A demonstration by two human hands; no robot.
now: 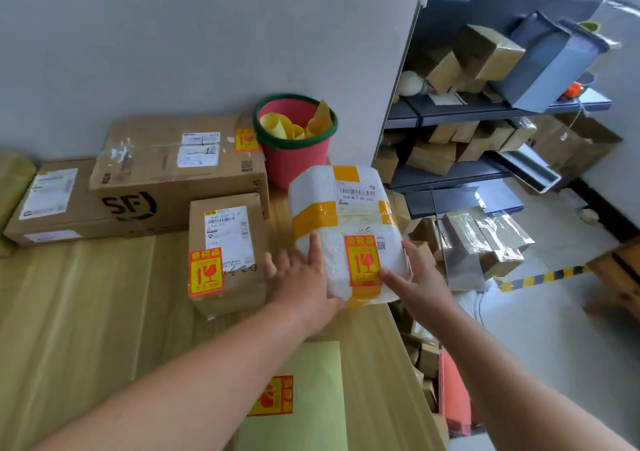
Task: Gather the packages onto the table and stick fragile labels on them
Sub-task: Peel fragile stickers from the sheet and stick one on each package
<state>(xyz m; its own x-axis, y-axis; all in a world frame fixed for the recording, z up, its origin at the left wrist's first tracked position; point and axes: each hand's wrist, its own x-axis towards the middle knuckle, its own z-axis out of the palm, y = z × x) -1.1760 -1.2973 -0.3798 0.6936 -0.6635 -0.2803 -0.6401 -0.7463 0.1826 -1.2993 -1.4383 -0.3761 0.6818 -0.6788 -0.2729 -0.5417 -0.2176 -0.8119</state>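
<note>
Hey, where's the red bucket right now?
In the head view, the red bucket stands right of centre against the grey wall, just right of the big SF box and directly behind the white foam package.

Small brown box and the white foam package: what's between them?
Head view: between the small brown box and the white foam package, a bare strip of table; the left hand fills its near end, flat against the package.

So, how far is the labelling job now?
Done: the SF box, the small brown box and the white foam package each show a fragile label. In hand: the left hand and right hand press its sides. Left: the flat box at far left shows no fragile label.
</note>
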